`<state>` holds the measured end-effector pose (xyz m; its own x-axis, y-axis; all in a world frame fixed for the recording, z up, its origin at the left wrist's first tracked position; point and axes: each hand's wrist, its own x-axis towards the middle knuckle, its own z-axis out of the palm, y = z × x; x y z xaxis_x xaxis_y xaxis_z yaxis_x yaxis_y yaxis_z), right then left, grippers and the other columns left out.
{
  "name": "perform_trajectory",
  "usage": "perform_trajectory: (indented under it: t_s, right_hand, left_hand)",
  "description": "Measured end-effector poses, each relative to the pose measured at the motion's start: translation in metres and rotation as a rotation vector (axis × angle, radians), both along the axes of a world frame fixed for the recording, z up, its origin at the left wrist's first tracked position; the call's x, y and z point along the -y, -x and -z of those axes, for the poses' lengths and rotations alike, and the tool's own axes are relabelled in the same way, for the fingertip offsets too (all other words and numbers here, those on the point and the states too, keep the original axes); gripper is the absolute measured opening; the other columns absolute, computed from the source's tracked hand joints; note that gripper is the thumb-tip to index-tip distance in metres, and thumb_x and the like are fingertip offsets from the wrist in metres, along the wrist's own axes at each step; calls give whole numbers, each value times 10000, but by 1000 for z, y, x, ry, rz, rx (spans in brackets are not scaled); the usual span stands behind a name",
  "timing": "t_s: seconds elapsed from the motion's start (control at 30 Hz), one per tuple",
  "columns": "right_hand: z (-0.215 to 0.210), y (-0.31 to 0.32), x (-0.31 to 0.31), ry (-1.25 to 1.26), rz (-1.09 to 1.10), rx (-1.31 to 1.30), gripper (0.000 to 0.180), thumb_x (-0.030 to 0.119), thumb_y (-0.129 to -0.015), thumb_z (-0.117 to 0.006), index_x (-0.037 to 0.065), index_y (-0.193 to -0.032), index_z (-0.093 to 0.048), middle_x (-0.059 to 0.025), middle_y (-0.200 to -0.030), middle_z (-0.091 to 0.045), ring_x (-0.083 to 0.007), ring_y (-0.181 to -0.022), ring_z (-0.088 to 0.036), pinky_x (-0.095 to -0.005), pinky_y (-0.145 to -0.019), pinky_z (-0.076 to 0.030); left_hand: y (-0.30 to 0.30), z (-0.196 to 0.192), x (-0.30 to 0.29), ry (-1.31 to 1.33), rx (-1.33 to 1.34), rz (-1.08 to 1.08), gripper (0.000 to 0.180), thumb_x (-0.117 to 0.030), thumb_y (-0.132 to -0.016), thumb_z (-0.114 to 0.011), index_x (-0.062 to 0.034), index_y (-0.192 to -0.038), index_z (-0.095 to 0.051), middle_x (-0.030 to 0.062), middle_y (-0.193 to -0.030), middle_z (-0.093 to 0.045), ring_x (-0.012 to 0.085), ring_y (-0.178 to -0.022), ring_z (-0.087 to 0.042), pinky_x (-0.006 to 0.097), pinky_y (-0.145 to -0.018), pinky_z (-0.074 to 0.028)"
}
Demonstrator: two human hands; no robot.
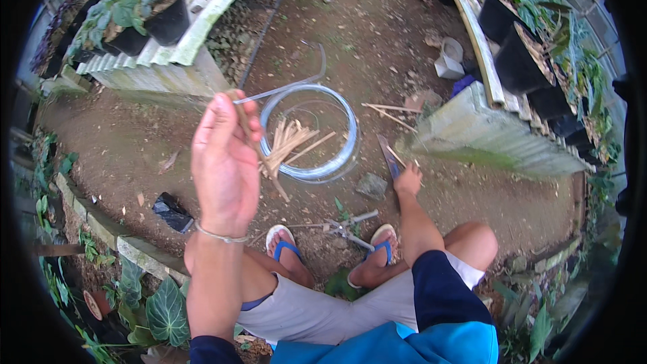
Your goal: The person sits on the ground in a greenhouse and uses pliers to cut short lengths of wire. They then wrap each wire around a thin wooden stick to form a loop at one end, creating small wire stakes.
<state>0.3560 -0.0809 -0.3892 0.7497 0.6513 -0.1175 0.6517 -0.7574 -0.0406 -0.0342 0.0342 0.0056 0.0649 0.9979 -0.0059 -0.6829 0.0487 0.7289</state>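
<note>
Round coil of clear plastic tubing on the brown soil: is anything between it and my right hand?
Yes: the long, flat, dark blade lies between your right hand and the coil, slanting up and left from the hand. The grey, blocky stone sits lower in the picture, just off the direct line.

potted plants [135, 10] on raised benches [155, 84] suggest a plant nursery

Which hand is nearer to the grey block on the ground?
Right. The right hand is low, just right of the grey block; the left hand is raised, farther off to its left.
</note>
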Motion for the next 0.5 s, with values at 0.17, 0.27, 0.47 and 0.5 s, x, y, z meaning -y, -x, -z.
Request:
perform_trajectory:
  t_s: [0.17, 0.27, 0.47, 0.5]
  right_hand:
    - [19, -14, 30, 110, -11, -15, 268, 143, -970, -549, 103, -1201, -680, -129, -1218, -695, -333, -1208, -620, -467, -1021, -516]
    - [27, -16, 32, 173, 57, -60, 218, 137, -981, -550, 85, -1131, -699, -149, -1191, -697, -329, -1164, -651, -465, -977, -544]
    - [18, -7, 27, -52, 115, 68, 278, 137, -952, -578, 41, -1202, -653, -166, -1310, -612, -363, -1171, -640, -496, -977, -510]
    - [12, -2, 23, -84, 110, 120, 311, 142, -942, -591, 35, -1230, -637, -170, -1325, -601, -369, -1170, -638, -504, -979, -497]
  left_hand:
    - [-2, -1, 0, -15, 27, 51, 211, -235, -1059, -592, -39, -1120, -639, 43, -1008, -658, 115, -864, -577, 257, -768, -459]
    - [-3, -3, 3, -20, 53, 88, 200, -233, -1064, -578, -49, -1107, -642, 43, -1016, -658, 120, -865, -575, 266, -776, -456]
    - [-7, -5, 11, -76, 47, 151, 187, -213, -1062, -552, -37, -1066, -615, 58, -993, -647, 145, -873, -584, 283, -774, -465]
    - [-8, -4, 12, -88, 45, 159, 180, -206, -1060, -553, -38, -1065, -617, 60, -993, -650, 147, -873, -584, 286, -777, -467]
